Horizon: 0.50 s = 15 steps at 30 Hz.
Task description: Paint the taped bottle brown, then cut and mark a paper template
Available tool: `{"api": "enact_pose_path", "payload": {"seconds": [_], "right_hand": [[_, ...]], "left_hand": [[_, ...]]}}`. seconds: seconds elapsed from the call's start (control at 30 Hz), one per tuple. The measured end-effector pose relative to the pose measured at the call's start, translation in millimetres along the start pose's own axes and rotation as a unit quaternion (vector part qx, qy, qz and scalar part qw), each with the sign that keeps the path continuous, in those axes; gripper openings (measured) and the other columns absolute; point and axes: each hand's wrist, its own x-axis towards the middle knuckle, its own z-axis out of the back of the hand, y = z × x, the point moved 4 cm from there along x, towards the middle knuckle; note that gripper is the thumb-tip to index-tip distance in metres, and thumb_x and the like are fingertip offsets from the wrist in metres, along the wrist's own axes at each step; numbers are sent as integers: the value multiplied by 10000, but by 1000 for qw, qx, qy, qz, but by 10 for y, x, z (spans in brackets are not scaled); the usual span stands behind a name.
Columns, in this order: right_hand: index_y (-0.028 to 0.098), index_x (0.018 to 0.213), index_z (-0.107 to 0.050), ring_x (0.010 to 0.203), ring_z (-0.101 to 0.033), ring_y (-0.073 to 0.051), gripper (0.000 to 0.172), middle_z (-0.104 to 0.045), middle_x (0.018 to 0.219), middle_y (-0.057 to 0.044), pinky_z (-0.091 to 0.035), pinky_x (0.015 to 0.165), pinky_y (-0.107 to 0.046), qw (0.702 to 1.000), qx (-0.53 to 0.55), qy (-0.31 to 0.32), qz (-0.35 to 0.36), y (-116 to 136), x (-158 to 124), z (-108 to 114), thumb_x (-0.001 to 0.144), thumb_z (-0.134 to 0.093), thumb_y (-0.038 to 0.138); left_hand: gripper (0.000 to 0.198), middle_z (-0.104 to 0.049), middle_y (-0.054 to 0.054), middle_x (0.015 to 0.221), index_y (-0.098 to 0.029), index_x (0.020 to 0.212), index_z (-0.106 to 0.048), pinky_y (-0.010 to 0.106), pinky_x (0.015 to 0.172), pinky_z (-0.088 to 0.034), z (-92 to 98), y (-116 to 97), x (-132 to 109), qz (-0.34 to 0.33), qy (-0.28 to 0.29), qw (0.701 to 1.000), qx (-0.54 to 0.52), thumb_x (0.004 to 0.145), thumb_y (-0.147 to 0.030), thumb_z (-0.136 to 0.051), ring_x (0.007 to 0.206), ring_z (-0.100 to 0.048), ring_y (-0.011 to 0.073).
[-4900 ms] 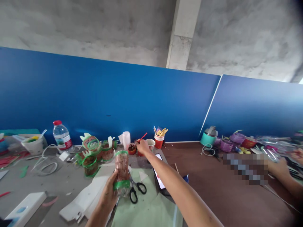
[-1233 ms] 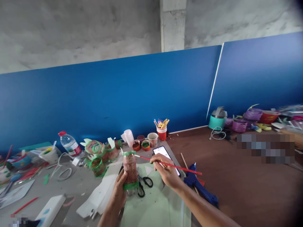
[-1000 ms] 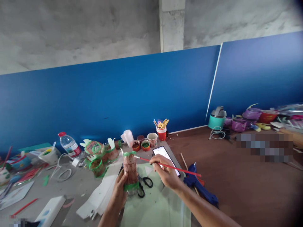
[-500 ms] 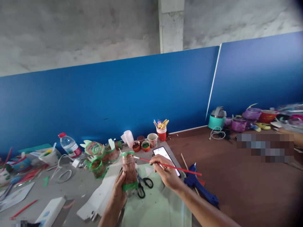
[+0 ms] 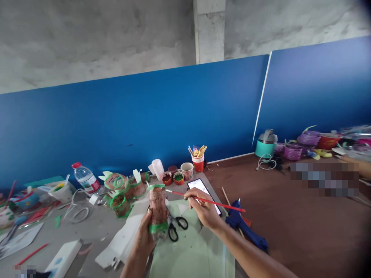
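Observation:
My left hand (image 5: 145,240) is wrapped round a cut plastic bottle (image 5: 157,208) painted brown, with green bands at its top and bottom, held upright above the table. My right hand (image 5: 204,210) pinches a thin red paintbrush (image 5: 214,202) whose tip touches the bottle's upper rim. Black scissors (image 5: 175,227) lie on pale green paper (image 5: 191,251) just under the bottle. A phone (image 5: 201,188) with a lit screen lies behind my right hand.
Small paint cups (image 5: 178,178) and a red cup of tools (image 5: 198,162) stand by the blue partition (image 5: 145,119). Other painted bottle pieces (image 5: 118,189) and a water bottle (image 5: 85,177) are to the left. A blue glue gun (image 5: 245,231) lies at the right. Another person's arm (image 5: 358,166) shows far right.
Five seconds ago my right hand was at the paint cups with the brush; it has come back and the brush tip now works at the bottle's top rim. The bottle has turned slightly.

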Motion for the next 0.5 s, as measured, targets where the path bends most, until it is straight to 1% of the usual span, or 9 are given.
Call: {"api": "enact_pose_path", "payload": {"seconds": [0.07,0.13,0.23,0.33,0.4,0.5], "right_hand": [[189,818,-663,546,-533,-109,160,-591,770,-21,-421,525,-239,1000,4,-11,-13,-14,3,15,850,-506,189],[187,821,-662,545,-535,-106,160,-593,785,-23,-428,528,-239,1000,12,-6,-16,-22,4,16,852,-506,200],[184,829,-666,558,-541,-110,159,-604,799,-30,-439,545,-246,1000,9,6,-13,-33,0,8,853,-510,207],[184,824,-667,553,-537,-110,158,-604,771,-24,-426,530,-240,1000,4,-12,-23,-56,-6,18,847,-511,198],[185,816,-666,544,-533,-105,163,-602,771,-21,-422,524,-237,999,11,-18,-26,-53,-9,16,846,-507,199],[185,806,-667,543,-534,-103,162,-605,795,-26,-433,531,-239,1000,21,3,-15,-22,-11,-15,841,-509,202]], "left_hand": [[256,-758,116,933,-112,975,-723,418,908,-524,9,1,6,-3,-3,1000,-4,831,-285,-602,889,-711,287],[271,-756,125,938,-103,965,-728,425,909,-525,13,10,11,6,-6,1000,-5,834,-296,-589,892,-710,292],[283,-759,134,904,-89,937,-738,401,868,-549,13,6,13,16,-12,1000,-7,829,-300,-584,862,-716,287],[272,-758,128,918,-99,937,-742,368,819,-568,-1,-19,10,18,-9,1000,-7,821,-294,-593,848,-719,274],[280,-754,129,950,-102,944,-740,362,814,-570,-15,-31,6,21,-2,1000,-14,810,-311,-610,865,-716,275],[285,-755,117,954,-117,947,-736,377,848,-557,-31,-35,0,25,5,999,-26,801,-339,-632,893,-710,281]]}}
